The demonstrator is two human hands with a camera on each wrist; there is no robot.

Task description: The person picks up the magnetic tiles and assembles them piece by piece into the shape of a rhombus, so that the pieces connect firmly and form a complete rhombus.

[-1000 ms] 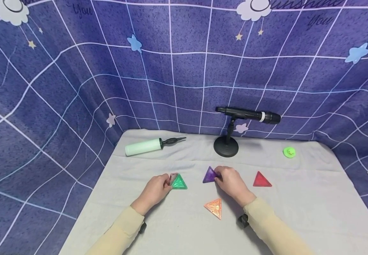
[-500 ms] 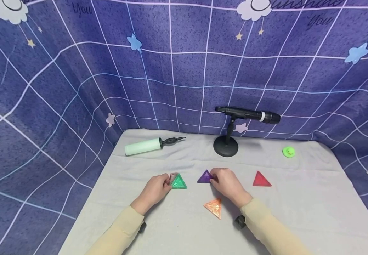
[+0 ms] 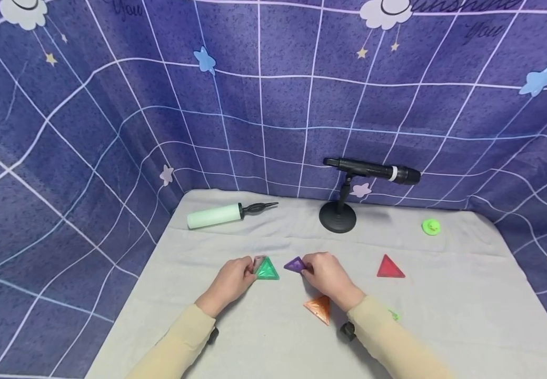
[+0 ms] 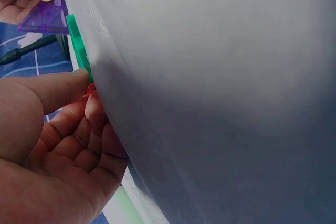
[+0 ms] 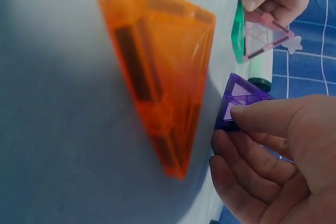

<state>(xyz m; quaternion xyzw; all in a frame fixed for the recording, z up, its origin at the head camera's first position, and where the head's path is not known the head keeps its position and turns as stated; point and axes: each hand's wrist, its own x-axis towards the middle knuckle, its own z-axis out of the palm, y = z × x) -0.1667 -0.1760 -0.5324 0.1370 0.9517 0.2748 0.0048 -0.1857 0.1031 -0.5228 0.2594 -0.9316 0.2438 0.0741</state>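
Observation:
My left hand (image 3: 230,279) pinches a clear pink triangular magnetic tile (image 5: 258,35), which stands up against a green triangular tile (image 3: 267,269). The left thumb also touches the green tile's edge in the left wrist view. Between thumb and fingers, my right hand (image 3: 327,276) holds a purple triangular tile (image 3: 295,265), tilted up, just right of the green one with a small gap. An orange triangular tile (image 3: 319,309) lies below the right hand; it looks large and near in the right wrist view. Farther right lies a red triangular tile (image 3: 390,267).
At the back left lies a pale green hand pump (image 3: 215,216) with a black nozzle. A black microphone (image 3: 373,169) on a round-based stand (image 3: 337,217) stands behind the hands. A small green duck-faced disc (image 3: 431,227) sits back right. Something green (image 3: 393,315) peeks out by the right sleeve.
My right hand has moved left with the purple tile, bringing it closer to the green tile and turning it. The left hand stays put. A bit of green now shows beside the right sleeve.

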